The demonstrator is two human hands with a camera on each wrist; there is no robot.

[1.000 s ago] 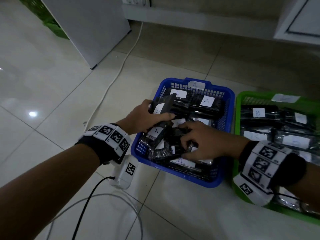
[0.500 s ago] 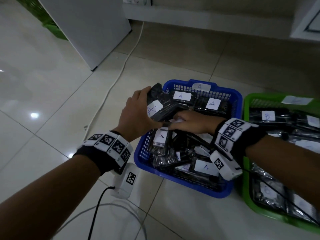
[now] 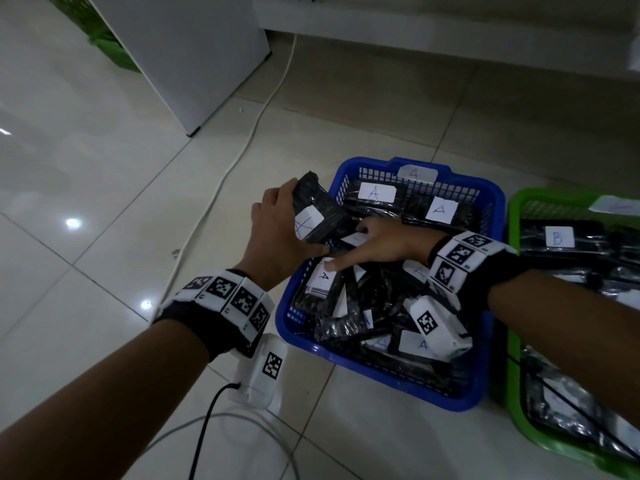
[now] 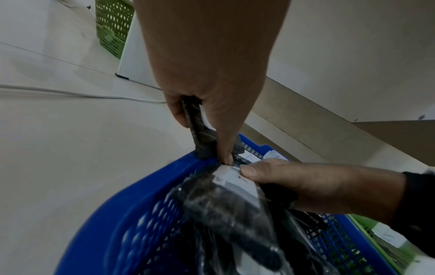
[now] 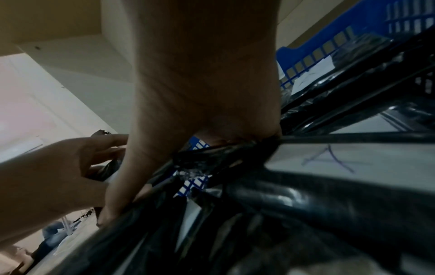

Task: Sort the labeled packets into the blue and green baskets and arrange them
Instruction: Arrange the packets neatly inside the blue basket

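Right hand (image 3: 377,244) shifted leftward, left hand (image 3: 277,230) gripping packet (image 3: 318,209)

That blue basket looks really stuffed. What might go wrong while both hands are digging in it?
The left hand grips a packet that sticks out over the blue basket rim, so it may slip onto the floor. The right hand presses among loosely piled packets, which might shift and hide their A labels. Its wrist cable also trails over the green basket and might snag.

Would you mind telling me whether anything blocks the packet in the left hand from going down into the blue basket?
Yes: the right hand lies across the packets just beneath the held packet, which the left hand grips over the blue basket near its left rim.
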